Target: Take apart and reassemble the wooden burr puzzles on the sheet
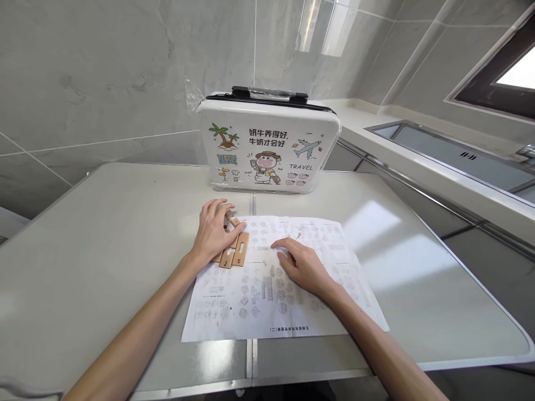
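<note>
My left hand [215, 231] lies over a group of wooden puzzle pieces at the left edge of a printed sheet [292, 317]. Its thumb and fingers curl around a small wooden piece [234, 221]; the palm partly hides others. Below the thumb, two flat slotted pieces lie side by side, a piece marked 2 [241, 250] and a piece marked 3 [227, 258]. My right hand [303, 264] rests on the sheet, holding nothing, its index finger stretched toward the small printed diagrams and its thumb apart below. The other fingers are bent under.
A white carry case [273, 128] with cartoon prints, a black handle and clear plastic wrap stands upright at the table's back. The pale folding table [125, 223] has a centre seam. To the right runs a counter [418, 150] with an inset sink or hob cover; a tiled wall rises behind.
</note>
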Motion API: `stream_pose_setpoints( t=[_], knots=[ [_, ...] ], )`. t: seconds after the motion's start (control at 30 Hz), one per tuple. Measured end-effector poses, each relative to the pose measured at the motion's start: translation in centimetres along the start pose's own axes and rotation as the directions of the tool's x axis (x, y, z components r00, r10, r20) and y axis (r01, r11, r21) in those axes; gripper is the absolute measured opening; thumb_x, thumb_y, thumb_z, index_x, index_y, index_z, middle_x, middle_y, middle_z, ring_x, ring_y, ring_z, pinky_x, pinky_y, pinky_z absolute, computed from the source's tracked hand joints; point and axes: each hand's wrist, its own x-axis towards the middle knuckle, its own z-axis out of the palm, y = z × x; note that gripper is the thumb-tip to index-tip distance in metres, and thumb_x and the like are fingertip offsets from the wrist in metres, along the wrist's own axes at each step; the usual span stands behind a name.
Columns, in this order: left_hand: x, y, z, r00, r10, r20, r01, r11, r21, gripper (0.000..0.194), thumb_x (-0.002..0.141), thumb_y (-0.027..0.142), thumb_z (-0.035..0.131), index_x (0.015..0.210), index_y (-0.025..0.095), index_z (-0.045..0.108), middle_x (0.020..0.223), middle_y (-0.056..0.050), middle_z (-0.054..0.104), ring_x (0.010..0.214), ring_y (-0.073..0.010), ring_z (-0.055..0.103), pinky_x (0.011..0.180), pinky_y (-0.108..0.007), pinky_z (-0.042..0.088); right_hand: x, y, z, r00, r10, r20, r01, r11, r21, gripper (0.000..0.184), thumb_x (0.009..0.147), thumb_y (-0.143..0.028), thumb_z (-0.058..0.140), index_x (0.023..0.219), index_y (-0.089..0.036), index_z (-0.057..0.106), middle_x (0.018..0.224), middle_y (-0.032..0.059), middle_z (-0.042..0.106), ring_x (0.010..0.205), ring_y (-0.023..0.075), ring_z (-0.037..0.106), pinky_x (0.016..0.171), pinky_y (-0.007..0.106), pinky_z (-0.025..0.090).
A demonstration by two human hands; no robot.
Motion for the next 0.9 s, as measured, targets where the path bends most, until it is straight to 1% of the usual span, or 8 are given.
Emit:
stream_pose_setpoints(
  t=[0.13,0.27,0.47,0.7,0.83,0.9],
  knots=[
    [0.2,-0.9,0.0,0.995,-0.026,0.091,0.029,0.999,-0.037,0.045,0.094,0.051,0.068,0.129,0.023,0.065,0.142,-0.011,0.062,0.136,-0.0336,0.048,0.118,-0.053,0.039,0.0,0.1,0.0,1.000,0.000,0.003,0.000,1.000,0.006,0.027,0.102,-0.021,0.047,0.121,-0.027,0.065,0.111,0.0032,0.074,0.062,0.0156,0.057,0.066,0.032,0.047],
    [0.5,-1.4,-0.4,0.991,-0.077,0.108,0.083,0.995,-0.051,0.041,0.095,0.051,0.065,0.124,0.023,0.068,0.131,-0.009,0.067,0.125,-0.0318,0.054,0.112,-0.048,0.044,0.0,0.1,-0.1,1.000,0.010,0.014,-0.010,1.000,0.014,0.027,0.103,-0.021,0.047,0.123,-0.026,0.065,0.112,0.0035,0.074,0.062,0.0149,0.057,0.066,0.032,0.047],
    [0.7,-2.3,-0.7,0.987,-0.138,0.077,0.141,0.989,-0.038,0.044,0.093,0.053,0.066,0.123,0.021,0.069,0.128,-0.010,0.068,0.118,-0.0316,0.059,0.107,-0.047,0.047,0.0,0.1,-0.1,1.000,0.012,0.019,-0.012,1.000,0.015,0.026,0.103,-0.022,0.047,0.122,-0.026,0.064,0.113,0.0033,0.074,0.062,0.0146,0.056,0.066,0.033,0.046],
    [0.7,-2.9,-0.8,0.981,-0.192,-0.004,0.192,0.981,0.020,0.046,0.090,0.058,0.070,0.117,0.021,0.068,0.122,-0.010,0.072,0.115,-0.0322,0.062,0.099,-0.045,0.050,0.0,0.0,-0.1,1.000,0.015,0.020,-0.015,1.000,0.026,0.026,0.103,-0.022,0.047,0.122,-0.026,0.065,0.112,0.0037,0.074,0.061,0.0143,0.055,0.064,0.032,0.045],
    [0.7,-2.8,-0.8,0.975,-0.211,-0.070,0.212,0.977,0.012,0.048,0.089,0.059,0.073,0.117,0.021,0.067,0.120,-0.009,0.074,0.111,-0.0317,0.065,0.097,-0.045,0.051,0.0,0.1,-0.1,1.000,0.019,0.021,-0.019,0.999,0.027,0.027,0.103,-0.022,0.047,0.122,-0.027,0.065,0.111,0.0032,0.074,0.061,0.0142,0.054,0.065,0.032,0.045],
    [0.8,-2.3,-1.0,0.975,-0.197,-0.101,0.197,0.980,-0.014,0.047,0.088,0.057,0.075,0.118,0.021,0.067,0.119,-0.009,0.074,0.109,-0.0308,0.066,0.096,-0.043,0.052,0.0,0.1,-0.1,0.999,0.023,0.023,-0.023,0.999,0.033,0.027,0.103,-0.022,0.047,0.122,-0.026,0.065,0.110,0.0034,0.073,0.062,0.0142,0.054,0.066,0.032,0.045]
  ],
)
